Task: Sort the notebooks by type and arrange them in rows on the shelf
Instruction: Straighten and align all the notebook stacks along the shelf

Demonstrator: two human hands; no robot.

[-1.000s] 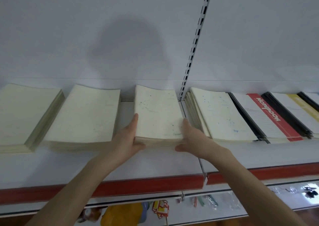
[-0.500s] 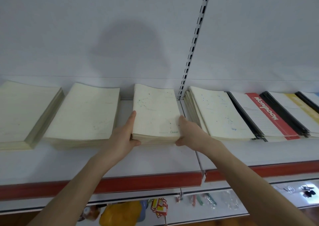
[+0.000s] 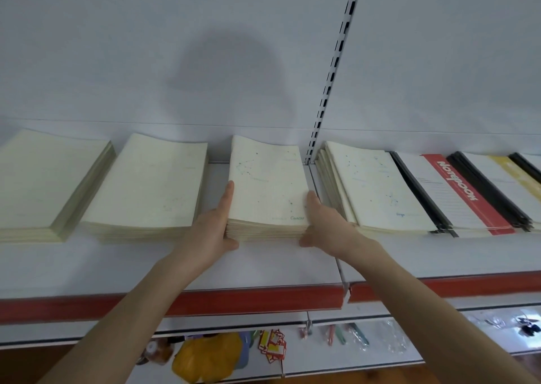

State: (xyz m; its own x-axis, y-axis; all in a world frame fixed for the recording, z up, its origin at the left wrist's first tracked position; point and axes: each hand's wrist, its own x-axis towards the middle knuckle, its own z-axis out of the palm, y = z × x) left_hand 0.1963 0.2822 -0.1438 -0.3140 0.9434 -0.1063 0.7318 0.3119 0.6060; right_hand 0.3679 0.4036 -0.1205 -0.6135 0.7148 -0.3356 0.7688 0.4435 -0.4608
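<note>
Both left hand [image 3: 215, 227] and right hand [image 3: 329, 222] press straight-fingered on the twelve o'clock notebook stack [image 3: 266, 190], squaring it; rows [image 3: 140, 184] at nine and three look sorted

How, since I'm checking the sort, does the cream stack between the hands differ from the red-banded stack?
The cream stack has pale covers with faint blue dots; the red-banded stack is white with a red lettered band. The left hand and right hand press the cream stack's sides; the red-banded stack lies untouched. Both lie flat on the shelf.
</note>
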